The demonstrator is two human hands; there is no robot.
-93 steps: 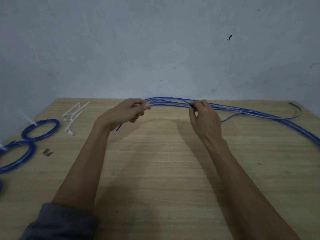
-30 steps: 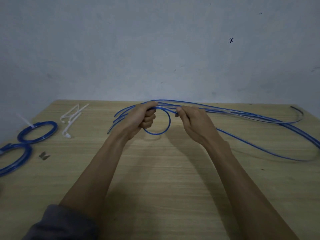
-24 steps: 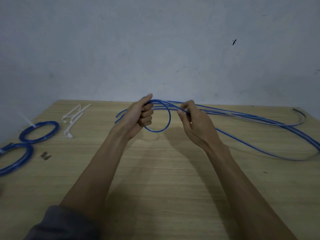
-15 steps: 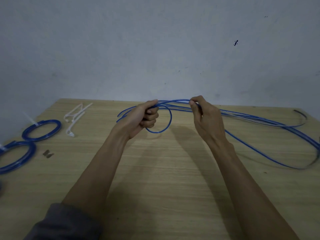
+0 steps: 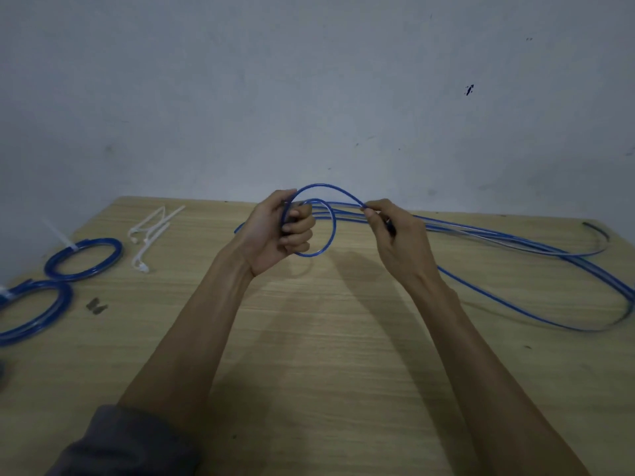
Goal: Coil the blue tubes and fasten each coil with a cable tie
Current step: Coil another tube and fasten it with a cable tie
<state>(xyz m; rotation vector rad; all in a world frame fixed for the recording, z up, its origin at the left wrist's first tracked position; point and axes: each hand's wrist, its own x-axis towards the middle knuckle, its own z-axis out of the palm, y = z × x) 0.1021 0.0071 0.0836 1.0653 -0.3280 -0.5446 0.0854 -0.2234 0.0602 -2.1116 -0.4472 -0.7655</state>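
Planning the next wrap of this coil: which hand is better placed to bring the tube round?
The right hand, probably. It pinches the blue tube on the side where the loose length trails off, while the left hand is busy gripping the small loop.

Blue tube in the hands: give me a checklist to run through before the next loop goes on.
1. Left hand grips the started coil: ok.
2. Right hand pinches the blue tube arching over to the coil: ok.
3. Slack left to feed: ok, the tube trails long across the table to the right.
4. Trailing tube free of the other loose tubes: cannot tell, they run close together.
5. Cable ties ready: ok, lying far left, beside the finished coils.
6. Loops matched in size: not ok, the new arc is wider.
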